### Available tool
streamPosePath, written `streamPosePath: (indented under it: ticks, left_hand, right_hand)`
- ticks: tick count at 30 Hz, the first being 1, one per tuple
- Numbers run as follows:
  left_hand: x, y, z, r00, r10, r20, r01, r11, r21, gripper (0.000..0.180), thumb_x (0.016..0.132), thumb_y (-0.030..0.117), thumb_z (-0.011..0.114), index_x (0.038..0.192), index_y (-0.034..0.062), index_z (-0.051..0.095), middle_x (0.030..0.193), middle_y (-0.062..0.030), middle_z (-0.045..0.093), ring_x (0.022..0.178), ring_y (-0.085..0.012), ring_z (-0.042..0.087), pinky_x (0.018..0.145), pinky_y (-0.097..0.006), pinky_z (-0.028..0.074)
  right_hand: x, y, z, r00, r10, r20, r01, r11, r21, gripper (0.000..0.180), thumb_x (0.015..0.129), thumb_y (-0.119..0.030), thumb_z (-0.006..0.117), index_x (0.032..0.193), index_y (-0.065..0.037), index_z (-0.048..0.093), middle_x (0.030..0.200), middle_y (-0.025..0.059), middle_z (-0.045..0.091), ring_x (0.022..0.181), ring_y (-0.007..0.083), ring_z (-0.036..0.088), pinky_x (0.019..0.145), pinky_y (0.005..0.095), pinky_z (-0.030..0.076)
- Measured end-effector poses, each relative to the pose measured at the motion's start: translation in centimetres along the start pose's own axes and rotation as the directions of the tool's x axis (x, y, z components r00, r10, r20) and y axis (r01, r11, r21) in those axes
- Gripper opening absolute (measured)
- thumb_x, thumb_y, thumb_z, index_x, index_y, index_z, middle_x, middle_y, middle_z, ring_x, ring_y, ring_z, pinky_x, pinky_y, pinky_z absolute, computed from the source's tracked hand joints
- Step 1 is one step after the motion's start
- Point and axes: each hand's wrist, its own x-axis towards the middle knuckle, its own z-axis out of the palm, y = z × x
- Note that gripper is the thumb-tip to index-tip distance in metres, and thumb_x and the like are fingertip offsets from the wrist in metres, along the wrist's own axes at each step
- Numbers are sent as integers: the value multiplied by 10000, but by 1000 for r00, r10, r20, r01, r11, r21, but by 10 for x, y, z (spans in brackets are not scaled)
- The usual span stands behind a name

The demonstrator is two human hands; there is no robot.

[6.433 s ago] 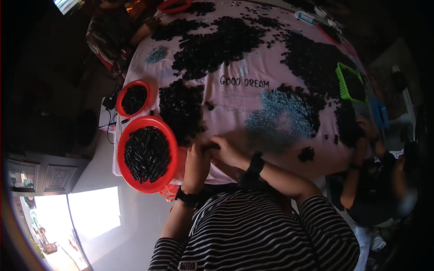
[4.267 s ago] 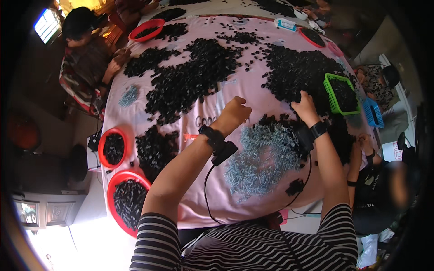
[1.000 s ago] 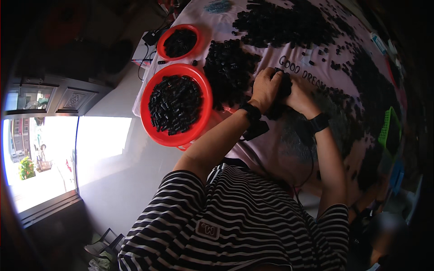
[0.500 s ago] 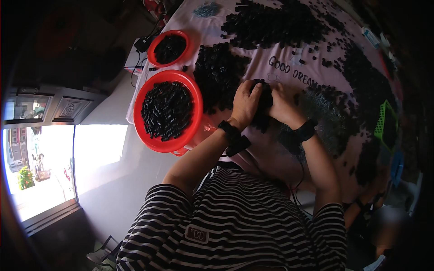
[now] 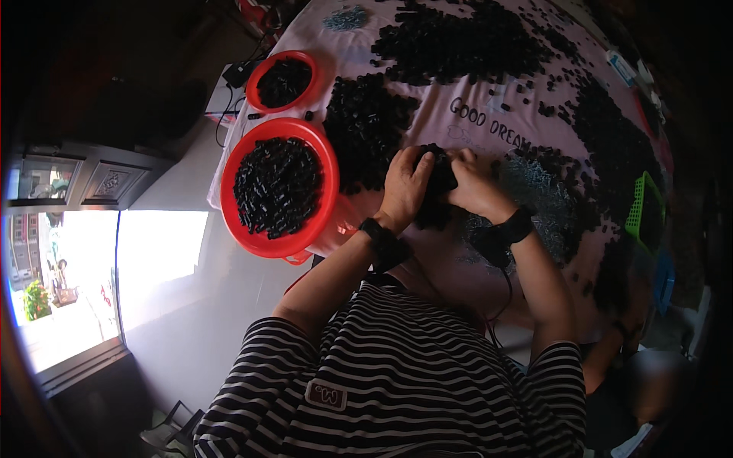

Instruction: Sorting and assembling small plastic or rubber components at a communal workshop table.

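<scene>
Left hand [image 5: 402, 188] and right hand [image 5: 478, 189], earlier apart, cup black pieces [image 5: 440, 172]

"Where's the brightness coming from?"

"A glaring opening [image 5: 72, 332] at the left, with a green plant [image 5: 34, 300] beyond. Beside it, a hard-edged white patch of light [image 5: 164, 248] lies on the pale floor [image 5: 179, 340]."

"And around that?"

"Grey panelling above, with a carved panel [image 5: 117, 183] beside a glass pane [image 5: 44, 179]; a chair [image 5: 160, 437] below. The upper left is deep shadow."

You are in what looks like a home workroom: panelled cabinet [image 5: 114, 182], bright doorway [image 5: 84, 263], pink cloth [image 5: 432, 116] heaped with black parts [image 5: 366, 126].
</scene>
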Motion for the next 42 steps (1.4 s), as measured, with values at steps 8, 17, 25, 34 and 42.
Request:
streamPosePath:
  ticks: [8,17,25,34,42]
  left_hand:
    - [-7,2,-9,1000,-18,-4,19,1000,4,428,958,337,605,1181,-25,646,1091,-231,620,1066,-391,595,951,-427,464]
    - [-12,7,-23,996,-12,84,15,999,-37,582,1002,432,552,1328,-50,584,1324,-275,579,1277,-403,524,1093,-430,403]
    - [-24,6,-23,994,19,105,-17,1000,-18,649,1047,449,508,1461,-50,460,1494,-255,472,1429,-354,421,1185,-387,315]
    - [-47,22,-36,992,123,-22,-121,990,78,317,971,204,627,1231,26,668,1273,-185,640,1265,-327,561,1073,-383,437]
    - [-87,29,-71,955,257,149,-244,965,-100,132,925,128,693,1019,42,724,1003,-94,670,944,-245,665,812,-346,550]
  right_hand:
    - [0,6,-4,995,-65,73,68,997,-40,807,793,-219,754,1499,-55,400,1369,233,472,1265,433,524,1075,480,428]
    - [-6,0,-17,986,-167,4,167,986,2,723,870,-179,722,1508,-35,414,1395,256,514,1313,412,487,1094,456,413]
    - [-5,-4,-28,983,-182,24,183,983,-30,499,938,-52,617,1418,18,501,1387,239,552,1280,399,542,1078,435,442]
    - [9,-22,-33,971,-210,-110,215,976,30,269,948,-37,602,1210,13,629,1149,184,630,1033,389,641,891,427,522]
    - [37,-78,4,793,-595,-131,597,802,-24,267,875,26,649,1138,-13,677,1062,107,627,964,281,648,835,388,547]
